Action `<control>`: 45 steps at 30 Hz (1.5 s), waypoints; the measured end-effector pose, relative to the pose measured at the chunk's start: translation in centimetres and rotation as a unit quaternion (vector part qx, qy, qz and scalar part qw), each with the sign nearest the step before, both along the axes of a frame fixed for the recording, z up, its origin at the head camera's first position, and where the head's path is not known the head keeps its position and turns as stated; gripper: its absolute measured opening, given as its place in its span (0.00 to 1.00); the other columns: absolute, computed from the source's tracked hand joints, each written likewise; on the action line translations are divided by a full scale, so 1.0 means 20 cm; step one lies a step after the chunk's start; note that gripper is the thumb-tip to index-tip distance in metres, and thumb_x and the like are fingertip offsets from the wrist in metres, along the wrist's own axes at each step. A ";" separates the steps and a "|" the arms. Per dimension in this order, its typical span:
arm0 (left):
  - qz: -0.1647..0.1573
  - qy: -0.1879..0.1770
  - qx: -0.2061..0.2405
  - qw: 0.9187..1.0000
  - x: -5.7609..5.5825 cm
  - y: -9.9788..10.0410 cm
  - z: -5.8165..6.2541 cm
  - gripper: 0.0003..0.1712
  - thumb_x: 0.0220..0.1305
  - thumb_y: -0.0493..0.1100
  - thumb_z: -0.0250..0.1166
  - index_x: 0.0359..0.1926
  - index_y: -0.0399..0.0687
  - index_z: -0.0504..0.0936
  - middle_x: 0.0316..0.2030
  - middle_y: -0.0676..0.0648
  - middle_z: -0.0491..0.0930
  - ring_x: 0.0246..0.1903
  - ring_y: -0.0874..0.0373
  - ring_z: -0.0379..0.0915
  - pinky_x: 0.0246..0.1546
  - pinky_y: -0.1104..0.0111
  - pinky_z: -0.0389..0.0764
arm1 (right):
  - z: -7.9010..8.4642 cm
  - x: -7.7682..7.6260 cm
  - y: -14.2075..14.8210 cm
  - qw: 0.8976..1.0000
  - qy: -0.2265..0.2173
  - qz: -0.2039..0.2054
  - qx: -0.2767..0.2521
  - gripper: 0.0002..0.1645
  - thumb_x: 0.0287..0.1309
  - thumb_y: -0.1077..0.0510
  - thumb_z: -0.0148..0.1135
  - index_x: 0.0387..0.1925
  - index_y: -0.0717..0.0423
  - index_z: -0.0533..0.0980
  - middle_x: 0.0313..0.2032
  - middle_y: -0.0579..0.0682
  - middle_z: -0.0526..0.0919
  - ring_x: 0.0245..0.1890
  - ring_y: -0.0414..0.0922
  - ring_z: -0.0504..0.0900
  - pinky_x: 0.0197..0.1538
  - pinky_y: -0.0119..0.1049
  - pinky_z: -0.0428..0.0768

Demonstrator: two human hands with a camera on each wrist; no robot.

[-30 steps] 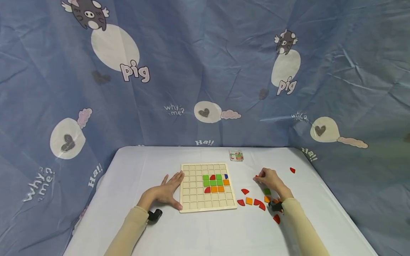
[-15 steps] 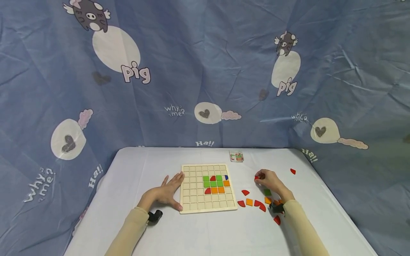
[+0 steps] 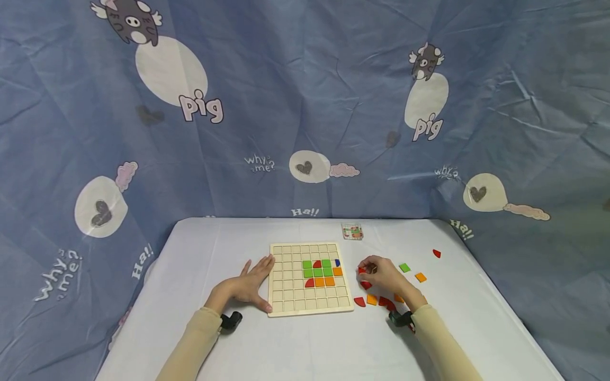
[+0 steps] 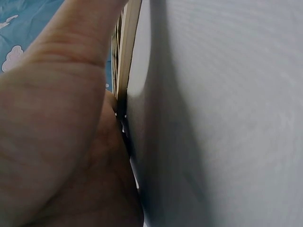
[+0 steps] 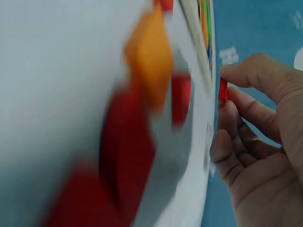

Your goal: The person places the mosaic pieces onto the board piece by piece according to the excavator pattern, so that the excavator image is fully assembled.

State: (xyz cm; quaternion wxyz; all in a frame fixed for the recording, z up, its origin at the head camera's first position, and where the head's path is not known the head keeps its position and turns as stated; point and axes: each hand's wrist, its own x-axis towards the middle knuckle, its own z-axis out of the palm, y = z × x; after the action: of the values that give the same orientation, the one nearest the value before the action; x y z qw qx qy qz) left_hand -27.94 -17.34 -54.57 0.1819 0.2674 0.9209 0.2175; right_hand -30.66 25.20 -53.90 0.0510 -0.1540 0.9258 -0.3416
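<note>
My left hand (image 3: 245,284) rests with spread, straight fingers along the left edge of the wooden grid board (image 3: 290,306). In the left wrist view the board's edge (image 4: 127,52) shows beyond the thumb. On the board lie green squares (image 3: 317,272), orange squares (image 3: 324,282), red quarter-circle tiles (image 3: 310,283) and a small blue tile (image 3: 337,263). My right hand (image 3: 383,275) is in the air right of the board, pinching a red tile (image 5: 223,90) between thumb and fingertips. Below it another red quarter-circle tile (image 3: 365,284) lies on the table.
Several loose red and orange tiles, among them an orange square (image 3: 371,300), lie near the board's lower right corner. A green square (image 3: 404,268), an orange square (image 3: 420,277) and a red tile (image 3: 436,253) lie farther right. A printed card (image 3: 352,231) lies behind the board.
My right hand has moved left toward the board with the red tile pinched in it, uncovering a green and an orange square behind it. The left hand has stayed in place.
</note>
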 end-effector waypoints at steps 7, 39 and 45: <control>0.003 0.000 -0.005 1.000 0.00 0.00 -0.01 0.81 0.35 0.71 0.75 0.76 0.39 0.35 0.76 0.40 0.30 0.76 0.45 0.24 0.72 0.42 0.24 | 0.00 0.07 -0.16 0.996 0.019 0.091 -0.009 0.10 0.54 0.56 0.70 0.39 0.50 0.81 0.35 0.42 0.81 0.32 0.36 0.75 0.34 0.27 0.78; 0.009 -0.001 -0.011 1.000 0.01 0.00 0.01 0.81 0.35 0.70 0.76 0.76 0.39 0.35 0.77 0.40 0.30 0.76 0.44 0.25 0.72 0.43 0.24 | -0.02 0.06 -0.28 0.994 0.011 0.109 0.010 0.09 0.56 0.57 0.69 0.39 0.52 0.82 0.37 0.42 0.83 0.33 0.35 0.77 0.38 0.26 0.80; 0.004 -0.001 -0.004 1.000 0.00 0.00 0.01 0.81 0.35 0.70 0.76 0.75 0.38 0.35 0.76 0.39 0.30 0.76 0.44 0.24 0.71 0.42 0.23 | 0.02 0.05 -0.20 0.996 0.034 0.075 -0.027 0.09 0.57 0.55 0.68 0.40 0.51 0.81 0.34 0.41 0.81 0.32 0.36 0.77 0.36 0.28 0.80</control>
State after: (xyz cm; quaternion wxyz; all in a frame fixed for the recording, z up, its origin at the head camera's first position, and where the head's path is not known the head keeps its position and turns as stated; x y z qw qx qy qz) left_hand -27.88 -17.24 -54.40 0.1834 0.2631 0.9225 0.2147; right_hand -29.73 21.14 -53.52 0.0408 -0.2360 0.9033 -0.3559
